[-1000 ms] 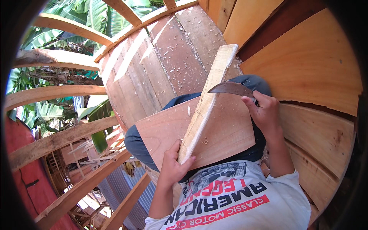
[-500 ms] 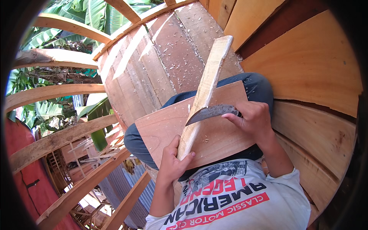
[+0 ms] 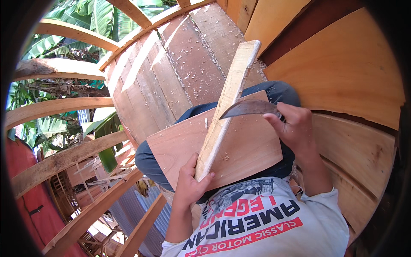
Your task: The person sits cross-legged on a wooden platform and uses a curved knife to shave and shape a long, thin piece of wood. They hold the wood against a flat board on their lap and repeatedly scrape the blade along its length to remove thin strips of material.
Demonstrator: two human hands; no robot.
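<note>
My left hand (image 3: 191, 185) grips the lower end of a long pale wooden stick (image 3: 228, 102) that stands tilted across a flat reddish board (image 3: 248, 145) lying on my lap. My right hand (image 3: 294, 127) holds a curved dark sickle-like blade (image 3: 248, 108) by its handle. The blade's edge rests against the right side of the stick, about halfway up. A few small shavings lie on the board.
I sit inside a curved wooden hull of planks (image 3: 188, 64) strewn with shavings. Bent wooden ribs (image 3: 64, 158) run along the left, with green banana leaves (image 3: 98, 17) behind them. Wide pale boards (image 3: 342, 73) rise on the right. A red surface (image 3: 25, 201) lies lower left.
My right hand drew the blade down along the stick, then lifted it back up a little. The left hand kept its hold on the stick's lower end.
</note>
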